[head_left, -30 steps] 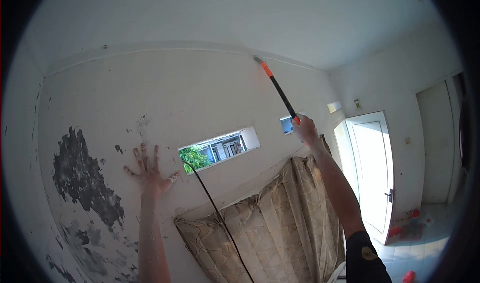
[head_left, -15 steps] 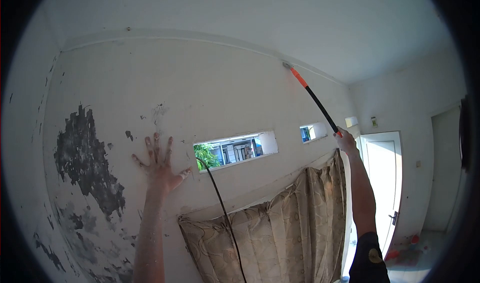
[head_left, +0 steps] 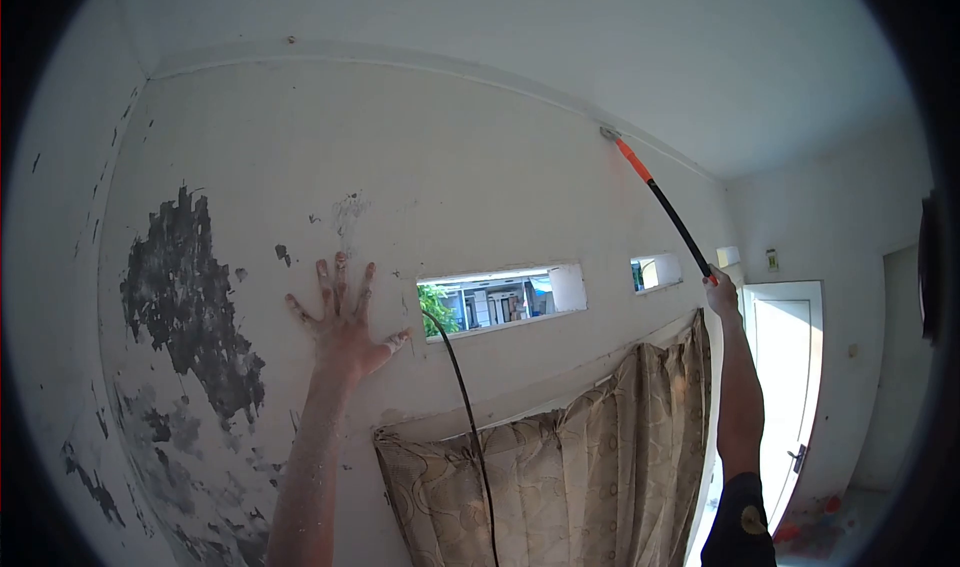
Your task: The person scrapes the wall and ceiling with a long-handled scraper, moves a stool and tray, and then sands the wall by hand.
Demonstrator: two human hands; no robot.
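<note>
My left hand lies flat against the pale wall, fingers spread, with whitish residue on the fingertips and thumb. To its left is a large dark patch of peeled paint. My right hand is wrapped round the lower end of a long black and orange pole. The pole slants up to the left, and its flat metal head is at the top of the wall, just under the ceiling edge.
Below a slot opening hangs a patterned brown curtain. A dark cable runs down from the opening across the curtain. A smaller opening is further right, beside a white door standing in bright light.
The whole view has shifted, so wall, openings and both hands appear further right. My left hand stays spread on the wall, and my right hand still holds the pole near the ceiling edge.
</note>
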